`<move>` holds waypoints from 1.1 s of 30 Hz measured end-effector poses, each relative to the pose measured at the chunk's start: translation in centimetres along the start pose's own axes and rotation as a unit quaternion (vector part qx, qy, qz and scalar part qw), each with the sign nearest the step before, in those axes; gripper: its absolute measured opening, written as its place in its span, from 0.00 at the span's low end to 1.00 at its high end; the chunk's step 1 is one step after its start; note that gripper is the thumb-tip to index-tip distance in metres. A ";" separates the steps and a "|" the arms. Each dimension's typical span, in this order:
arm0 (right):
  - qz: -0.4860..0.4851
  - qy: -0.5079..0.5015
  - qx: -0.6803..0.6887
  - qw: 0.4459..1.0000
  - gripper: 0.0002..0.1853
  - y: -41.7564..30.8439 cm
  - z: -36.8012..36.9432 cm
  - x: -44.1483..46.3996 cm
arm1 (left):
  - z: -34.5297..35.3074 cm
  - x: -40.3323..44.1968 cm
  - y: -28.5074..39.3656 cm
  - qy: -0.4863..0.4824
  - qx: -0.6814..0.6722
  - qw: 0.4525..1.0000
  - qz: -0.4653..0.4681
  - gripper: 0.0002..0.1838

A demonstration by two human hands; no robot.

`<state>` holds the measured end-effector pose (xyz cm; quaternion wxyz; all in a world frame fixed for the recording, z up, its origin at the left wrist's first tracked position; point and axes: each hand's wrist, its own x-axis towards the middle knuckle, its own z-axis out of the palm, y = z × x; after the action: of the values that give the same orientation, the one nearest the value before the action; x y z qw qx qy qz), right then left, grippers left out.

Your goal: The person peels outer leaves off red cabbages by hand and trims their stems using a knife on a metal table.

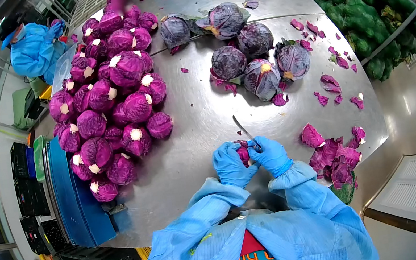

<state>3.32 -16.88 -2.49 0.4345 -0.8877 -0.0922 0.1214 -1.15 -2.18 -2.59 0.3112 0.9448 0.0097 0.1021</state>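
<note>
Orange shirt lettering [255, 258] shows "ki"; left hand [231, 165] holds purple cabbage [243, 152].

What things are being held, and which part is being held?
The left grip holds a purple cabbage around its left side. The right grip holds a knife by its handle end, mostly hidden.
</note>
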 end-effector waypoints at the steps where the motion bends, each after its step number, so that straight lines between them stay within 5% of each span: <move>1: -0.025 0.007 -0.031 0.999 0.14 0.3 0.0 0.1 | -0.2 0.2 0.2 -0.020 0.010 1.000 0.000 0.43; 4: -0.072 0.009 -0.053 0.996 0.13 1.0 -0.2 0.2 | -0.7 1.1 0.4 -0.061 0.059 0.996 -0.005 0.43; 7: 0.062 -0.021 0.182 0.981 0.13 0.7 0.1 0.3 | -1.2 1.5 0.3 -0.118 0.064 0.990 -0.036 0.46; 13: 0.210 -0.111 0.348 0.907 0.11 1.0 -1.6 0.7 | -0.4 1.5 0.9 -0.140 0.076 0.985 -0.068 0.51; 16: 0.099 -0.027 0.148 0.984 0.09 0.7 -0.8 0.7 | -0.1 1.7 1.1 -0.164 0.096 0.980 -0.054 0.52; 22: -0.052 0.005 0.008 0.999 0.10 1.8 -0.9 2.4 | -0.6 1.6 1.5 -0.113 0.084 0.989 -0.046 0.52; 25: -0.029 0.017 0.001 0.999 0.09 2.4 -1.3 2.9 | -1.4 1.4 1.2 -0.164 0.093 0.982 -0.028 0.51; 28: -0.049 0.140 -0.203 0.968 0.08 6.9 -3.1 4.5 | -2.3 0.2 0.7 -0.166 0.073 0.983 0.031 0.49; 31: 0.071 0.179 -0.268 0.944 0.10 10.1 -7.0 4.0 | -3.3 -0.4 -1.5 -0.141 -0.017 0.989 0.052 0.48; 33: 0.094 0.199 -0.068 0.973 0.15 10.0 -8.2 2.1 | -2.9 -0.8 -3.0 -0.112 -0.070 0.989 0.064 0.47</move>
<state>8.28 -28.49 -5.88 0.3690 -0.9263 0.0720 -0.0237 -2.32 1.84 -2.24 0.3686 0.9248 -0.0933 0.0160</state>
